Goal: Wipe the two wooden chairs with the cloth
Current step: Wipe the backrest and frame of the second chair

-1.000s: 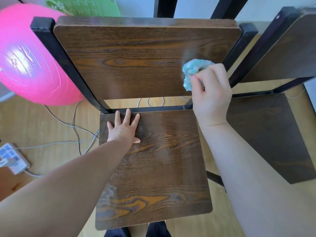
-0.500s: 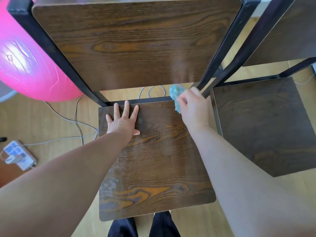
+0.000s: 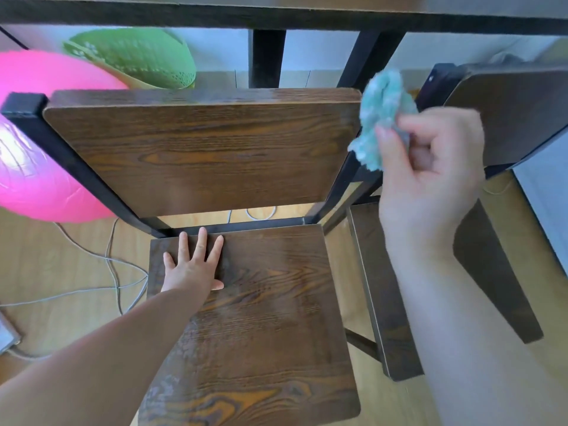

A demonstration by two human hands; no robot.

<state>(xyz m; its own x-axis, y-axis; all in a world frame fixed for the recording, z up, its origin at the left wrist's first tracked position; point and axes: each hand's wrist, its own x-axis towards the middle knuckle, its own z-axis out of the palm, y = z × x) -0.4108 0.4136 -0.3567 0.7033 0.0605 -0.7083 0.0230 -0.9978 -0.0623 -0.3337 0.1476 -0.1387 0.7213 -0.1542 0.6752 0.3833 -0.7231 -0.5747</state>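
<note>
My left hand [image 3: 193, 269] lies flat, fingers spread, on the rear left of the near chair [image 3: 261, 318] seat. My right hand [image 3: 430, 176] is up at that chair's backrest edge, fingers curled around one crumpled, fluffy teal cloth [image 3: 381, 118]. There are two dark-grained wooden chairs; the second chair [image 3: 507, 118] stands just right.

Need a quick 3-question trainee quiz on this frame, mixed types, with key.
1. True or false: the left hand lies flat on the left chair's seat.
2. Where does the right hand hold the cloth? A pressed on that seat; B raised by the backrest's right edge; C on the floor.
3. Fill in: the ball left of the backrest is ___.
Key: 1 true; 2 B; 3 pink.
</note>
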